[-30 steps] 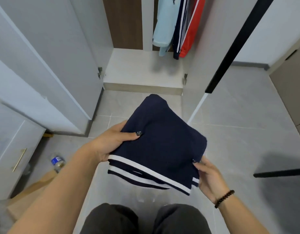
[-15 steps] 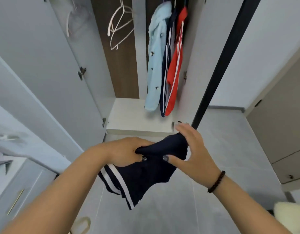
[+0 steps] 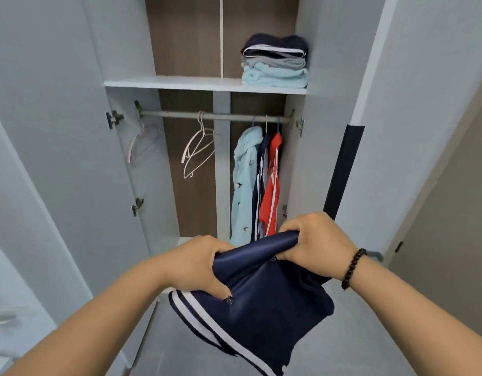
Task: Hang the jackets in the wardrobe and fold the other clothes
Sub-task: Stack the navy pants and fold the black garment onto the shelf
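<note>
**Folded navy garment held up before the open wardrobe, shelf placement pending**

While both hands held the folded navy garment (image 3: 261, 302) in front of the open wardrobe (image 3: 71, 158), it hung below the hanging rail (image 3: 215, 116) and well below the upper shelf (image 3: 180, 83). Left hand (image 3: 199, 264): fingers curled over the top fold, thumb pressed underneath against the cloth beside the white stripes. Right hand (image 3: 313, 242): closed tightly, bunching the upper right corner of the fabric in the fist; a bead bracelet (image 3: 353, 268) sat on that wrist. The bundle sagged between the two grips, lower layers drooping toward the floor.

Wardrobe state: three jackets (image 3: 257, 183) (pale blue, navy, red) hung at the right end of the rail; empty hangers (image 3: 197, 147) hung mid-rail, with another on the left door side. A stack of folded clothes (image 3: 275, 62) sat on the right part of the shelf, a navy striped item on top.

Judgement: the step in hand appeared to be setting this garment on the stack. Hanging looked finished; folding looked nearly so.

Notes on doing it well:
- The pinched grip would let the fold open. Better to slide flat palms under the bundle before raising it.
- Lift level, clear of the rail and hangers.
- Set it square on the stack, folded edge outward, then draw the hands out sideways so the layers below did not shift.
- Risk: slippery-looking fabric could slide off a tall pile; press lightly to settle it.
</note>
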The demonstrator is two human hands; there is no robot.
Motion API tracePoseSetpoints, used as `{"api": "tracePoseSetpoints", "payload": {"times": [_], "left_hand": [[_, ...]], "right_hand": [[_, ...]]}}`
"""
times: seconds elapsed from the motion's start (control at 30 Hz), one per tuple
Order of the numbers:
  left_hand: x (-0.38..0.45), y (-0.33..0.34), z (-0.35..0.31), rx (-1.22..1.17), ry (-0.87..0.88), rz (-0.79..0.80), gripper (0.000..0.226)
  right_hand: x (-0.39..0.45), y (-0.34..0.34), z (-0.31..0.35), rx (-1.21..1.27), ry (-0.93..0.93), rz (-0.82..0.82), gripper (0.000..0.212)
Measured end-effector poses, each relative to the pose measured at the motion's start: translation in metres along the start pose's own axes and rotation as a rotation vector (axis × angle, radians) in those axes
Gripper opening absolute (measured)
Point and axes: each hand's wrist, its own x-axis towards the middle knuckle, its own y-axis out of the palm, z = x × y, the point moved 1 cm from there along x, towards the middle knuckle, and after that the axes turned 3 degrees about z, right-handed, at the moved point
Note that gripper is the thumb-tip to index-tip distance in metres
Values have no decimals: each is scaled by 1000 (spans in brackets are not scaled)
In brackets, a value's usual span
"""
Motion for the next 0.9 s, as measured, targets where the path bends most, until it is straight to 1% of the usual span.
{"api": "tracePoseSetpoints", "payload": {"times": [0.07,0.17,0.3,0.43,0.5,0.57,0.63,0.67,0.7,0.73,0.8,0.87,0.9], "left_hand": [[3,-17,20,-43,-17,-105,37],[14,-57,55,-183,-7,-325,27],[33,-121,96,-329,85,-619,26],[58,-178,139,-450,122,-816,33],[70,-205,156,-569,132,-836,42],[78,-228,171,-653,131,-733,53],[82,-247,184,-601,135,-575,60],[83,-255,189,-546,136,-533,61],[84,-263,192,-506,138,-536,61],[85,-271,196,-489,142,-575,59],[89,-290,200,-513,154,-722,58],[96,-313,202,-543,186,-872,56],[99,-326,201,-535,196,-916,56]], "right_hand": [[21,-8,6,70,11,-68,9],[61,-17,13,208,45,-162,12],[129,-34,28,316,20,-241,12],[200,-58,53,309,-48,-224,21],[234,-66,63,306,-64,-244,25],[265,-71,71,293,-58,-270,30],[294,-74,75,230,-78,-233,28],[308,-75,75,184,-92,-197,26],[322,-77,75,138,-105,-162,22],[337,-79,75,101,-119,-132,20],[370,-84,73,37,-149,-100,19],[405,-87,72,-54,-187,-106,16],[424,-88,72,-100,-208,-120,15]]}}
